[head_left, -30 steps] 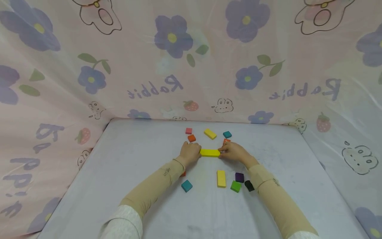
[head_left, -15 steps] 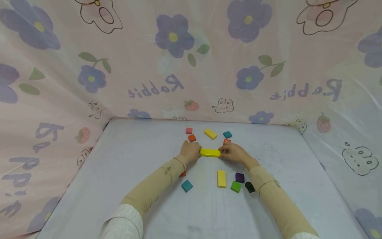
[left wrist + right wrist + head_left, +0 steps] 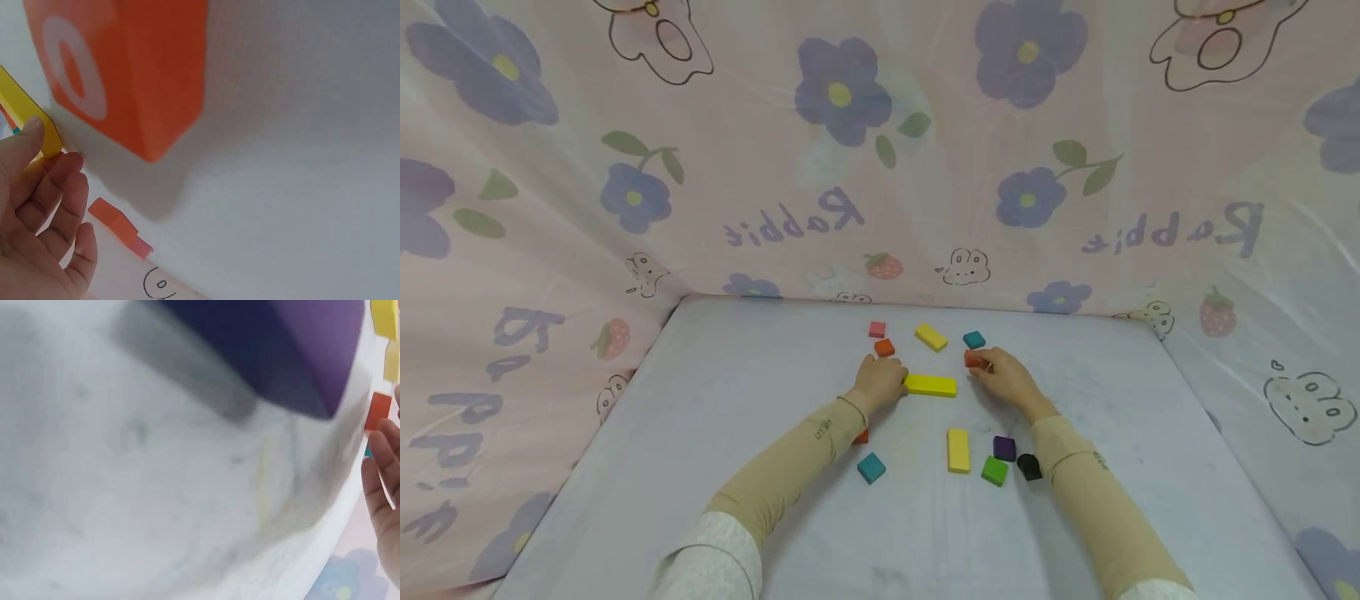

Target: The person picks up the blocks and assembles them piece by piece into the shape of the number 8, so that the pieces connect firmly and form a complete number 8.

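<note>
My left hand (image 3: 880, 383) pinches the left end of a long yellow block (image 3: 931, 386) lying crosswise mid-table. In the left wrist view the thumb lies on that block's end and the other fingers are bent beneath. My right hand (image 3: 1006, 377) is off to the right of it, its thumb and fingertips on a small orange-red block (image 3: 972, 359). The right wrist view has this orange-red block (image 3: 378, 411) at the fingertips, with part of the hand cut off by the frame edge. Just behind it lies a teal block (image 3: 974, 339).
Behind the hands lie a pink block (image 3: 877, 330), an orange block (image 3: 884, 347) and a yellow block (image 3: 931, 337). Nearer are teal (image 3: 872, 468), yellow (image 3: 958, 451), purple (image 3: 1004, 448), green (image 3: 995, 472) and black (image 3: 1029, 467) blocks. My left forearm partly hides another orange block (image 3: 862, 437).
My right hand has left the right end of the long yellow block and moved slightly right and back to the orange-red block. The left hand stays on the yellow block.
</note>
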{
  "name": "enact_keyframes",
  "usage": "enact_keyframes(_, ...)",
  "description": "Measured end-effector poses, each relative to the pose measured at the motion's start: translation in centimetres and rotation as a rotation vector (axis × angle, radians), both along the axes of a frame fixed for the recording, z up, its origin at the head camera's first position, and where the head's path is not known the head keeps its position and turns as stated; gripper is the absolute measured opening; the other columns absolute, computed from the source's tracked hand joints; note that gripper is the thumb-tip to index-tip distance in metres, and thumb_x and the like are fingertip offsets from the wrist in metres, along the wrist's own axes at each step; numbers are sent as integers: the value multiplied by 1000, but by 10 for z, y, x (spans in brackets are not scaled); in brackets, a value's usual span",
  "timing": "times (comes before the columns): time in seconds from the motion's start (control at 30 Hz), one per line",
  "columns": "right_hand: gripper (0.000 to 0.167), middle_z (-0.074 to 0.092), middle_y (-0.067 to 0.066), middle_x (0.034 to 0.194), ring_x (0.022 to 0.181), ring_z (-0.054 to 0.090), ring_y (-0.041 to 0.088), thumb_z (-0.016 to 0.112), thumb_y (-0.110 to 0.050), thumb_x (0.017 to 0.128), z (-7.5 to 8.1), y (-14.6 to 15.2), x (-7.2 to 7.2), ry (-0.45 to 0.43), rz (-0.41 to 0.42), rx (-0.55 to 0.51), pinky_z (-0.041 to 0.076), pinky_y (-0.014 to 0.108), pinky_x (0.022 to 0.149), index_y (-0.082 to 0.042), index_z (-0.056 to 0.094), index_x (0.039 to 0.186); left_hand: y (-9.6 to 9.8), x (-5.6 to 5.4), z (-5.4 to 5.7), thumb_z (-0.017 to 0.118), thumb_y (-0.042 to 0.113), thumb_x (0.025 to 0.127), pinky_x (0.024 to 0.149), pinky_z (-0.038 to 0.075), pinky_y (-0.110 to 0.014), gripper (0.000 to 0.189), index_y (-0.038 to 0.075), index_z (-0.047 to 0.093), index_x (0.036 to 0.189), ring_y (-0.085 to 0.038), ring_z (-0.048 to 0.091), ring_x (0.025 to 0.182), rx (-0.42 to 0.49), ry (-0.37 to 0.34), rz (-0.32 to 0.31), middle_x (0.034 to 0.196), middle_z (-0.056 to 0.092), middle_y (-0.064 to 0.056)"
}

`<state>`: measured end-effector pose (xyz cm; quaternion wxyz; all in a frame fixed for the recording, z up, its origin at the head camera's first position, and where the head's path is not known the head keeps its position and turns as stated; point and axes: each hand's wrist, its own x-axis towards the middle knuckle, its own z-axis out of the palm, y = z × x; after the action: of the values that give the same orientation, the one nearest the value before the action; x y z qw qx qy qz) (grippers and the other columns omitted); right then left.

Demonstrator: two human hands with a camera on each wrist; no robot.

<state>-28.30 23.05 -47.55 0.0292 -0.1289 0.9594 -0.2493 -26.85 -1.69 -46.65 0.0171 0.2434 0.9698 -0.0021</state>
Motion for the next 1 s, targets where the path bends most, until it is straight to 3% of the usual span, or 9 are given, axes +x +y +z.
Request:
enact_keyframes(0.27,41,59,17,100,85,54,26,55,-20,92,-4,10,-4,-31,-98,-23,45,38,74,-3,51,130,-1,2,2,66,35,85,74,41,-31,25,16,70,101,-15,61,77,6,4,-3,91,68,1)
enact_keyframes(0.5,46,60,20,104,89,55,28,53,-23,94,-6,11,-6,-51,-83,-6,46,42,79,-1,47,134,0,2,2,65,35,86,75,40,-30,25,17,70,103,-13,59,80,0,-13,1,93,69,2)
enact_keyframes(1.0,40,61,19,105,89,55,28,56,-22,93,-5,7,-5,-68,-83,-9,46,42,80,-5,54,128,-1,4,4,65,35,85,74,39,-29,25,17,70,101,-12,59,78,10,-11,2,92,69,2)
